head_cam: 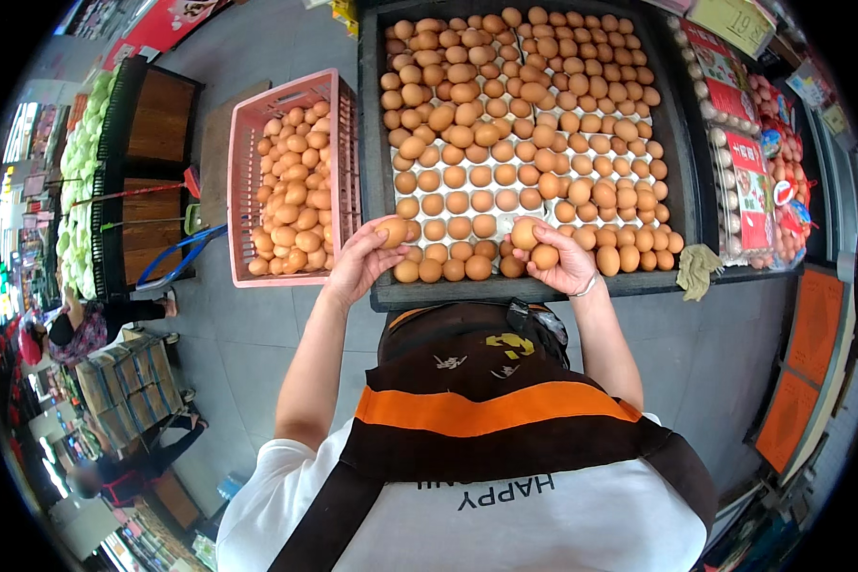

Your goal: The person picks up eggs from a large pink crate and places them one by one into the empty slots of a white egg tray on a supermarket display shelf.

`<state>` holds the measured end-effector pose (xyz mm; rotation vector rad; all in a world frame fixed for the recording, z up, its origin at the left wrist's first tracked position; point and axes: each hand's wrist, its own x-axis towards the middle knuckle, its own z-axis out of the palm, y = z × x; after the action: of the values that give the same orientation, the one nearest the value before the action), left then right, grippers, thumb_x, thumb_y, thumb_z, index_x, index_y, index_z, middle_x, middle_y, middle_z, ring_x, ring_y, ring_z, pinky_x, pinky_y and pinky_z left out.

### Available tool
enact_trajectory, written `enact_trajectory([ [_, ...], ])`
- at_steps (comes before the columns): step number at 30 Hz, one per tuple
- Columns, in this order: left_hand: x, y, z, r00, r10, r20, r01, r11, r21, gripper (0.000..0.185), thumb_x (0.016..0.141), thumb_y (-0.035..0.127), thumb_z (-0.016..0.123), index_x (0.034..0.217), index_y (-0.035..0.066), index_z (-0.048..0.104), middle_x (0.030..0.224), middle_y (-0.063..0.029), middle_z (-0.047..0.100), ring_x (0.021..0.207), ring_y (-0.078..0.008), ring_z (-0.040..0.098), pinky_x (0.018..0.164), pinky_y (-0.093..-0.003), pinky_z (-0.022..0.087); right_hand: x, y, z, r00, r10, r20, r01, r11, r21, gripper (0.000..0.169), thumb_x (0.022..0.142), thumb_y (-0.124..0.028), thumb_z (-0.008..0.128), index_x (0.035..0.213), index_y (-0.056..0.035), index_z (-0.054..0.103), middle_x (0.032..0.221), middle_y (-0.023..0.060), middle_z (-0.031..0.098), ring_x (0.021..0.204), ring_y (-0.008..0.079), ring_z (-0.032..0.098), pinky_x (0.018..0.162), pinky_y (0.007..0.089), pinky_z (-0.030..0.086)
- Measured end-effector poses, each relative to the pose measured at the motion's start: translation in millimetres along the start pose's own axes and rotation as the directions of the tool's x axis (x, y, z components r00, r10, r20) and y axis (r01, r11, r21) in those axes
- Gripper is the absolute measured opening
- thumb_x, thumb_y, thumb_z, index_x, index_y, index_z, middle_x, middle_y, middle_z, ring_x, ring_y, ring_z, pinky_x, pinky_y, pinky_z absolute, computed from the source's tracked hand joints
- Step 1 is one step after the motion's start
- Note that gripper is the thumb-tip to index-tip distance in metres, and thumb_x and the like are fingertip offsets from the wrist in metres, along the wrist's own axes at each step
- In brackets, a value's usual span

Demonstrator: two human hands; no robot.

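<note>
My left hand (363, 259) pinches a brown egg (392, 232) over the near left edge of the egg display. In my right hand (565, 263), which wears a bracelet, are two eggs, an upper one (525, 233) and a lower one (544, 256). Under both hands are pale pulp egg trays (440, 159) filled with rows of brown eggs. Extra eggs lie on top of the rows, mostly at the back left. A dark-framed display stand (457, 293) holds these trays. Left of it, a pink plastic crate (240, 193) contains a heap of loose brown eggs (289, 189).
A crumpled cloth (698, 272) hangs on the stand's front right corner. Packaged eggs (749, 193) sit farther right, beside bagged eggs (786, 171). Leafy vegetables (86, 179) fill a rack at left. Two people and stacked cartons (129, 390) are at lower left.
</note>
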<state>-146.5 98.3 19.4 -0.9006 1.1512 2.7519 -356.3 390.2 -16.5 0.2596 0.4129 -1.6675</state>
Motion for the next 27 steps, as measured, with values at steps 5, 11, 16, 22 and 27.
enact_trajectory([
  [5,-14.7,-2.4,-6.0,1.000,-0.016,-0.016,0.013,0.988,-0.155,0.045,0.101,0.036,0.044,0.126,-0.001,0.050,0.108,-0.0189,0.066,0.088,-0.0227,0.069,0.072,-0.0291,0.059,10.3,8.5,-9.3,0.973,0.136,0.184,-0.188,0.935,0.300,0.047,0.099,-0.027,0.051,0.136,-0.0008,0.039,0.129,0.0202,0.052,0.099,0.0252,0.064,0.073,0.0357,0.061],
  [11,-24.6,-17.7,23.6,0.990,0.114,-0.089,-0.124,0.985,-0.117,0.045,0.100,0.038,0.048,0.126,0.001,0.050,0.116,-0.0169,0.064,0.096,-0.0202,0.067,0.078,-0.0291,0.055,45.1,38.7,12.5,0.929,0.219,0.300,-0.341,0.821,0.458,0.059,0.096,-0.049,0.051,0.132,-0.0028,0.044,0.118,0.0126,0.057,0.105,0.0247,0.059,0.078,0.0393,0.058],
  [16,-16.5,-52.5,44.5,0.705,0.684,-0.188,-0.429,0.622,0.655,0.041,0.090,0.022,0.067,0.125,0.003,0.055,0.115,-0.0104,0.064,0.098,-0.0193,0.063,0.086,-0.0324,0.052,74.6,50.8,34.5,0.939,0.275,0.206,-0.338,0.845,0.414,0.071,0.092,-0.059,0.050,0.126,0.0039,0.051,0.139,0.0198,0.046,0.134,0.0364,0.041,0.102,0.0515,0.047],
  [22,-49.2,-40.9,55.6,0.548,0.836,-0.019,-0.201,0.154,0.967,0.054,0.074,0.026,0.079,0.119,0.007,0.060,0.105,-0.0148,0.065,0.104,-0.0327,0.058,0.090,-0.0427,0.047,101.5,64.4,32.5,0.893,0.357,0.273,-0.404,0.904,0.138,0.072,0.092,-0.058,0.050,0.130,0.0029,0.047,0.134,0.0211,0.048,0.127,0.0409,0.046,0.106,0.0620,0.038],
  [27,-60.0,-27.6,39.6,0.473,0.879,0.065,-0.115,-0.011,0.993,0.057,0.070,0.033,0.081,0.121,0.014,0.062,0.102,-0.0096,0.066,0.107,-0.0293,0.056,0.094,-0.0442,0.044,124.1,76.1,52.9,0.882,0.409,0.235,-0.425,0.905,0.018,0.069,0.086,-0.053,0.063,0.128,-0.0009,0.049,0.141,0.0203,0.041,0.132,0.0456,0.039,0.103,0.0653,0.039],
])
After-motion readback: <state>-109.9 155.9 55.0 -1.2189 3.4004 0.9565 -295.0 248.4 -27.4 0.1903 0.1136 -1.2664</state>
